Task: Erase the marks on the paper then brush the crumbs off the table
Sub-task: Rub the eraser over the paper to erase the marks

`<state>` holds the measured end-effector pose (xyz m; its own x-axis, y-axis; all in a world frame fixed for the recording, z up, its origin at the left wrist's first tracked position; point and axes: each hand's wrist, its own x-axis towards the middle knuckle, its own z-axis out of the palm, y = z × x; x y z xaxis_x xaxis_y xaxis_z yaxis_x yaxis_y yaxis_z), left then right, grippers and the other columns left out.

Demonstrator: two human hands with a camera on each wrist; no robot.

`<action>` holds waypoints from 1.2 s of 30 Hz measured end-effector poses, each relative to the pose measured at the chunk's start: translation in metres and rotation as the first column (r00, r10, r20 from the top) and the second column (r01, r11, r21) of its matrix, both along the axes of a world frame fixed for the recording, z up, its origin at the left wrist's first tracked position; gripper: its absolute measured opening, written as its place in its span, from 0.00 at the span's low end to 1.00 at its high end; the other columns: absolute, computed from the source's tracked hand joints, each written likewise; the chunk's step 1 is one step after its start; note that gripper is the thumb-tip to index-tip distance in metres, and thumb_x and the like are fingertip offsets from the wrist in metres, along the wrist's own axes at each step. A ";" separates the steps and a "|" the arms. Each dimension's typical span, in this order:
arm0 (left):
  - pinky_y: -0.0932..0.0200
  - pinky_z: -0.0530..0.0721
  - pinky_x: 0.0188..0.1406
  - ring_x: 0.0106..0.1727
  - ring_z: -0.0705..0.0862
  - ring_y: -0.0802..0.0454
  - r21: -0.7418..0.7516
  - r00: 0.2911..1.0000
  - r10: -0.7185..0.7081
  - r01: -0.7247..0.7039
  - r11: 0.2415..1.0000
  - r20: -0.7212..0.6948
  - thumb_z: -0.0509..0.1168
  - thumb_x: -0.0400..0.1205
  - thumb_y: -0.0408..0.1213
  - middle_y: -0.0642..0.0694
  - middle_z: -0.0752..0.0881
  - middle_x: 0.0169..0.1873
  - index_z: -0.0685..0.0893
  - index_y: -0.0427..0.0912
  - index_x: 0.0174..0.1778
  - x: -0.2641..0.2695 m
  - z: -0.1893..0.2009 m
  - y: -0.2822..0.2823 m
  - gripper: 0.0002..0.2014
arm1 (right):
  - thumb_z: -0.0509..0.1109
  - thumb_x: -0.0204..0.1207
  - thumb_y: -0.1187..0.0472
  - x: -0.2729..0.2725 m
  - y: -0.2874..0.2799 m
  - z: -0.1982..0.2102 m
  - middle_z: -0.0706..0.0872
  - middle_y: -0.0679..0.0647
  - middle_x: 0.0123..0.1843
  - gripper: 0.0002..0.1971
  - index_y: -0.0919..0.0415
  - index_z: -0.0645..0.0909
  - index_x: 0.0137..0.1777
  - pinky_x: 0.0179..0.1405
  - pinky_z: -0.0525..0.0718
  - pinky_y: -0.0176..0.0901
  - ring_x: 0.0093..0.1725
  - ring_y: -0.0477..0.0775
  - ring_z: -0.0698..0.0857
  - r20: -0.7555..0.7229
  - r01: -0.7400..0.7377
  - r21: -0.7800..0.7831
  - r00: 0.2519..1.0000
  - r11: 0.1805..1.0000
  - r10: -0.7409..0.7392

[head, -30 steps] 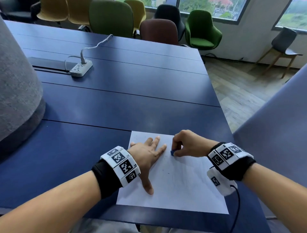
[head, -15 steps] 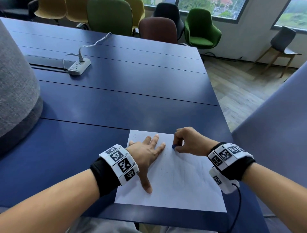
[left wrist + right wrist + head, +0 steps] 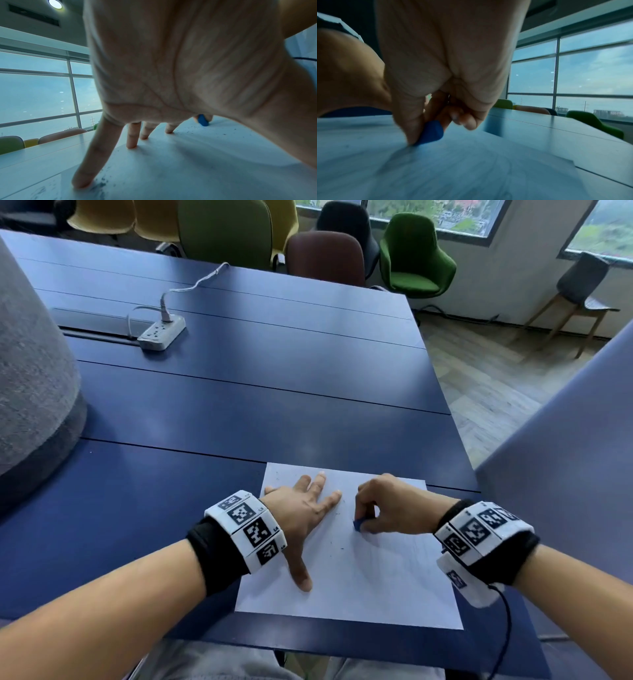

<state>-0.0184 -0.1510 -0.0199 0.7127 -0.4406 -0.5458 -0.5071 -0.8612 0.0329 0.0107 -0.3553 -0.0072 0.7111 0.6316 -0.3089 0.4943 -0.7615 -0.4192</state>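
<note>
My left hand (image 3: pixel 301 508) lies flat with fingers spread on the paper (image 3: pixel 376 583), pinning it at the table's (image 3: pixel 239 405) near edge. My right hand (image 3: pixel 394 505) pinches the blue eraser (image 3: pixel 357 524) against the sheet, crumbs (image 3: pixel 337 537) scattered between both hands.

daylight from windows (image 3: pixel 445 217) | wrist views blurred | edges warped

The paper (image 3: pixel 359 577) under my hands is white, flecked with small dark grey crumbs (image 3: pixel 102 180). The eraser (image 3: pixel 430 132) I pinch is bright blue. The table (image 3: pixel 239 392) is deep navy. My wristbands (image 3: pixel 245 530) are black, with white blocks bearing black square-code patterns. The power strip (image 3: pixel 161 332) is pale grey-white. Beyond, chairs (image 3: pixel 416 254) are green, mustard yellow, maroon and black.
</note>
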 end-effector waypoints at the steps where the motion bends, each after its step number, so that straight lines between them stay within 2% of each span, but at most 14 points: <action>1: 0.31 0.75 0.68 0.83 0.47 0.42 0.001 1.000 -0.003 0.003 1.000 0.004 0.82 0.53 0.68 0.42 0.36 0.85 0.35 0.54 0.85 0.001 0.000 0.000 0.76 | 0.75 0.67 0.63 0.002 -0.001 -0.002 0.85 0.47 0.38 0.01 0.58 0.86 0.37 0.42 0.83 0.43 0.36 0.46 0.81 0.027 0.041 0.027 0.999 0.999 -0.042; 3: 0.31 0.76 0.67 0.83 0.47 0.41 0.000 1.000 -0.007 0.007 1.000 0.007 0.82 0.53 0.68 0.42 0.36 0.85 0.35 0.57 0.85 0.001 0.000 0.000 0.75 | 0.74 0.67 0.64 -0.003 -0.002 -0.005 0.84 0.47 0.38 0.02 0.58 0.84 0.36 0.41 0.83 0.43 0.36 0.46 0.80 0.053 0.073 0.057 0.996 0.996 -0.076; 6: 0.31 0.76 0.66 0.83 0.48 0.42 0.001 1.000 -0.008 0.008 1.000 0.014 0.82 0.53 0.68 0.42 0.36 0.85 0.34 0.59 0.85 0.000 0.000 -0.001 0.75 | 0.74 0.66 0.64 -0.018 0.000 -0.005 0.85 0.46 0.38 0.02 0.57 0.85 0.36 0.38 0.80 0.35 0.36 0.44 0.80 -0.032 -0.001 0.031 1.000 1.000 0.002; 8: 0.32 0.76 0.66 0.83 0.48 0.42 0.006 1.000 -0.009 0.009 1.000 0.013 0.82 0.53 0.68 0.41 0.36 0.85 0.34 0.60 0.84 0.000 0.001 -0.001 0.75 | 0.75 0.67 0.63 -0.014 0.001 -0.003 0.86 0.47 0.38 0.02 0.57 0.85 0.37 0.37 0.79 0.33 0.36 0.44 0.80 -0.056 0.017 0.019 0.998 1.000 -0.016; 11: 0.32 0.76 0.67 0.82 0.48 0.41 0.006 1.000 -0.012 0.012 1.000 0.017 0.82 0.54 0.67 0.41 0.36 0.85 0.34 0.60 0.84 0.000 0.001 -0.001 0.74 | 0.75 0.68 0.63 -0.008 0.000 -0.004 0.86 0.47 0.38 0.01 0.58 0.85 0.37 0.38 0.80 0.37 0.37 0.46 0.82 0.002 0.118 0.066 0.993 0.991 -0.118; 13: 0.32 0.76 0.67 0.82 0.48 0.41 0.002 1.000 -0.011 0.011 1.000 0.023 0.82 0.53 0.68 0.41 0.37 0.85 0.35 0.60 0.84 0.000 0.001 -0.001 0.74 | 0.74 0.67 0.64 -0.017 0.002 -0.005 0.86 0.48 0.38 0.02 0.57 0.84 0.36 0.39 0.82 0.39 0.37 0.46 0.82 -0.002 0.081 0.067 0.997 0.994 -0.081; 16: 0.32 0.76 0.67 0.82 0.48 0.41 -0.004 1.000 -0.007 0.007 1.000 0.022 0.81 0.53 0.68 0.41 0.37 0.85 0.35 0.63 0.84 0.000 0.000 -0.001 0.74 | 0.75 0.65 0.63 -0.030 0.007 -0.003 0.87 0.48 0.37 0.03 0.55 0.85 0.35 0.40 0.83 0.40 0.36 0.46 0.82 -0.098 -0.024 0.029 0.995 0.999 0.027; 21: 0.32 0.76 0.66 0.82 0.48 0.40 -0.004 1.000 -0.016 0.016 1.000 0.026 0.81 0.53 0.69 0.40 0.37 0.85 0.35 0.65 0.83 0.001 -0.001 -0.001 0.73 | 0.74 0.66 0.64 -0.017 0.008 -0.004 0.87 0.50 0.38 0.05 0.54 0.83 0.35 0.37 0.80 0.38 0.36 0.48 0.82 0.004 0.103 0.096 0.995 0.990 -0.104; 25: 0.32 0.75 0.68 0.83 0.47 0.41 -0.008 1.000 -0.013 0.013 1.000 0.024 0.81 0.53 0.69 0.41 0.37 0.85 0.34 0.65 0.83 0.000 0.000 -0.001 0.73 | 0.75 0.65 0.65 -0.037 0.011 -0.002 0.87 0.50 0.39 0.02 0.59 0.85 0.36 0.39 0.82 0.39 0.36 0.47 0.82 -0.087 -0.044 0.045 0.995 0.998 0.048; 30: 0.32 0.77 0.66 0.82 0.48 0.40 -0.014 0.999 -0.017 0.017 1.000 0.036 0.81 0.52 0.69 0.40 0.38 0.85 0.35 0.67 0.83 0.001 -0.003 -0.001 0.73 | 0.74 0.66 0.65 -0.023 0.007 -0.002 0.87 0.50 0.38 0.03 0.57 0.85 0.36 0.39 0.81 0.40 0.36 0.48 0.82 0.017 0.093 0.085 0.995 0.992 -0.095; 34: 0.31 0.77 0.65 0.82 0.47 0.39 -0.008 0.999 -0.013 0.013 1.000 0.038 0.81 0.51 0.70 0.41 0.37 0.85 0.35 0.70 0.82 0.001 -0.003 -0.001 0.73 | 0.74 0.66 0.65 -0.045 0.009 -0.001 0.87 0.50 0.38 0.04 0.56 0.83 0.34 0.40 0.83 0.40 0.36 0.47 0.82 -0.083 -0.018 0.043 0.996 0.999 0.021; 36: 0.31 0.77 0.64 0.82 0.47 0.39 -0.006 0.999 -0.014 0.014 1.000 0.034 0.81 0.51 0.70 0.41 0.37 0.85 0.35 0.71 0.82 0.001 -0.004 -0.002 0.73 | 0.74 0.66 0.64 -0.036 0.007 0.000 0.87 0.50 0.38 0.03 0.56 0.84 0.35 0.40 0.83 0.41 0.36 0.48 0.82 -0.051 0.041 0.033 0.998 0.999 -0.039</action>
